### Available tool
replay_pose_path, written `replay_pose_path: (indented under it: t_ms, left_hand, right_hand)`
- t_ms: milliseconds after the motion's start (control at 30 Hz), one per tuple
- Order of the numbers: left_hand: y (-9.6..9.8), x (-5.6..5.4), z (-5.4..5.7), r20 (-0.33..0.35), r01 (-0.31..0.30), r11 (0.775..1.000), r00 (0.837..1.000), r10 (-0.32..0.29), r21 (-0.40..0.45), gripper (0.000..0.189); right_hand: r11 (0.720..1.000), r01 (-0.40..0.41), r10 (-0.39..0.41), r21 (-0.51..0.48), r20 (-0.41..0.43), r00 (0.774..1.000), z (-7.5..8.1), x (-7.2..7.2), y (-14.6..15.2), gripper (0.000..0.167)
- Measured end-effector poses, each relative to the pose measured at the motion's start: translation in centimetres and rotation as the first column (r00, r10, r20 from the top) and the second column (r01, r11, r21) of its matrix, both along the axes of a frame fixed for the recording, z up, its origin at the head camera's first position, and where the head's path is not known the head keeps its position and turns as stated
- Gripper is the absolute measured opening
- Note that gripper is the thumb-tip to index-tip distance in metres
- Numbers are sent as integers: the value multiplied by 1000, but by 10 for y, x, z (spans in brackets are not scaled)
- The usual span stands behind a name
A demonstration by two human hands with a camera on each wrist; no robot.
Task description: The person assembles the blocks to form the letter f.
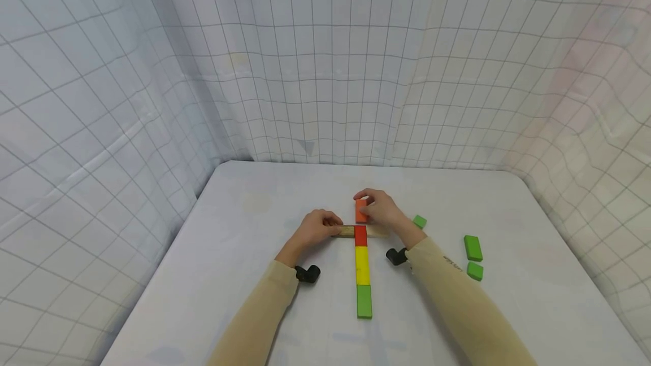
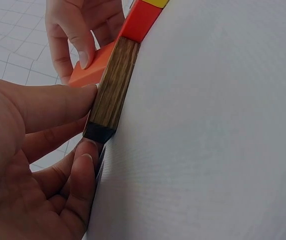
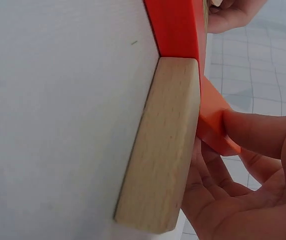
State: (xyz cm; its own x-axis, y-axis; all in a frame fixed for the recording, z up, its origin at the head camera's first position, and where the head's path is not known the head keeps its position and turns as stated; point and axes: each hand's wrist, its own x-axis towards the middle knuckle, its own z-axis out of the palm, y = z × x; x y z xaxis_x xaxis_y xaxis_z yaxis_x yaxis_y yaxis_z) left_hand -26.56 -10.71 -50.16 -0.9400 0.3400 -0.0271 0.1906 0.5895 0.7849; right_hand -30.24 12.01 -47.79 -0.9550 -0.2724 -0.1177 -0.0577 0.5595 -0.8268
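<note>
My left hand (image 1: 314,229) pinches the outer end of a dark brown wooden block (image 2: 115,82), thumb on one side and fingers curled at the end. That block lies against the left side of a red block (image 1: 360,236). On the red block's other side lies a pale wooden block (image 3: 160,145). My right hand (image 1: 382,208) holds an orange block (image 1: 360,218) between thumb and fingers, just beyond the red one. A yellow section (image 1: 362,265) and a green block (image 1: 364,301) continue the line from the red block toward me.
Right of my right hand lies a small green block (image 1: 419,221), partly behind the wrist. Farther right are a longer green block (image 1: 473,248) and another small green one (image 1: 475,271). A grid-patterned curtain (image 1: 325,72) surrounds the white table (image 1: 213,292).
</note>
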Motion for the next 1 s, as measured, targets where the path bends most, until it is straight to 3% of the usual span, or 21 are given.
replay_pose_path:
  t_ms: [367,667,1000]
  left_hand:
    - [-1,2,2,-10,7,1000,1000,-7,8,9]
    - [-1,3,2,-14,14,1000,1000,-14,5,11]
    - [-1,2,2,-11,13,1000,1000,-13,11,10]
  right_hand:
    - [998,-13,16,59,-56,998,-3,3,-3,28]
    - [997,-12,13,72,-17,1000,-6,2,-2,29]
    - [998,0,2,69,-32,999,-6,4,-2,28]
